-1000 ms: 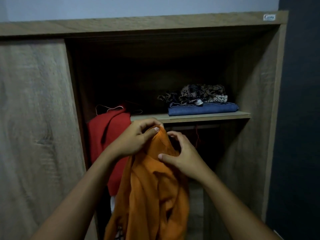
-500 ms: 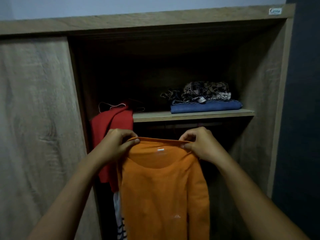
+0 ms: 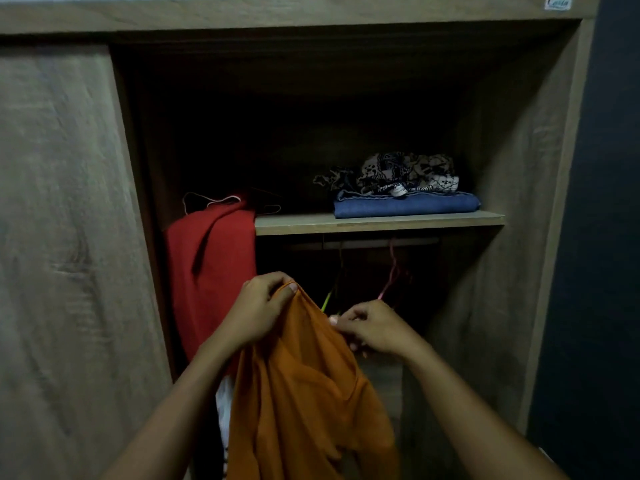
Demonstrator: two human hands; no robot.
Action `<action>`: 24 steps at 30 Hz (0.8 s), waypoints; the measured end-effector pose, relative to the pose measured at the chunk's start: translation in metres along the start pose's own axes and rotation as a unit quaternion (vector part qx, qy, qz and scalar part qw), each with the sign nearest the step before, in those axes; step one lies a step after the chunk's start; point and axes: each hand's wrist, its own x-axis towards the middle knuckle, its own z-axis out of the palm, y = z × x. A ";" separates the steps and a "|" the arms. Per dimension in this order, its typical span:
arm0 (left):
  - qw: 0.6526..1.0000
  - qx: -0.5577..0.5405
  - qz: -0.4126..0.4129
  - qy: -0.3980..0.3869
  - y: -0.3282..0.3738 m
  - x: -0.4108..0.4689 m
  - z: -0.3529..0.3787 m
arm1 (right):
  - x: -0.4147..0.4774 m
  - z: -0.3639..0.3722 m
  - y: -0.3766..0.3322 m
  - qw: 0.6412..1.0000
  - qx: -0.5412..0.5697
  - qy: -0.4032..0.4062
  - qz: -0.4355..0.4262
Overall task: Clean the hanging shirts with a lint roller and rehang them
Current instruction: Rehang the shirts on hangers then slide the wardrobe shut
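Observation:
An orange shirt [image 3: 304,403] hangs bunched in front of the open wardrobe. My left hand [image 3: 258,313] grips its top edge at the collar. My right hand [image 3: 374,329] pinches the same edge a little lower to the right. Behind my hands, a green hanger [image 3: 326,300] and a pink hanger [image 3: 393,275] hang from the dark rail [image 3: 363,244] under the shelf. A red shirt [image 3: 213,271] hangs at the left of the opening. No lint roller is in view.
A wooden shelf [image 3: 294,225] carries a folded blue garment [image 3: 405,206] with a patterned cloth [image 3: 398,174] on top. The sliding door [image 3: 69,237] covers the wardrobe's left half. A dark wall [image 3: 606,237] stands to the right. White striped fabric [image 3: 223,407] shows below the red shirt.
The orange shirt was held spread flat by both shoulders; now my hands have come closer together and the shirt is bunched. The view has dropped slightly, showing the hangers.

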 end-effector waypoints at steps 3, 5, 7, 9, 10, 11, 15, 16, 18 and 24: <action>1.000 -0.016 0.005 -0.004 0.002 0.003 0.008 | 0.027 0.007 0.009 0.993 0.096 0.061 0.038; 1.000 -0.014 0.009 -0.008 0.001 0.004 0.008 | 0.043 0.012 0.011 0.986 0.138 0.070 0.069; 1.000 -0.013 0.006 -0.008 -0.002 0.004 0.005 | 0.059 0.018 0.012 0.978 0.169 0.069 0.100; 1.000 -0.014 0.001 -0.006 -0.004 0.002 0.001 | 0.078 0.025 0.015 0.978 0.144 0.080 0.125; 1.000 -0.015 -0.001 -0.005 -0.005 0.000 -0.001 | 0.089 0.028 0.017 0.980 0.124 0.091 0.126; 1.000 -0.014 -0.004 -0.003 -0.006 -0.001 -0.003 | 0.099 0.031 0.020 0.981 0.100 0.104 0.126; 1.000 -0.011 -0.005 0.002 -0.009 -0.003 -0.010 | 0.124 0.040 0.026 0.979 0.073 0.132 0.140; 1.000 -0.012 -0.005 0.002 -0.009 -0.004 -0.012 | 0.127 0.042 0.026 0.976 0.091 0.138 0.140; 1.000 -0.008 -0.004 0.004 -0.008 -0.006 -0.015 | 0.133 0.045 0.026 0.967 0.139 0.161 0.138; 1.000 -0.001 0.000 0.011 -0.007 -0.009 -0.022 | 0.137 0.041 0.006 0.958 0.149 0.227 0.095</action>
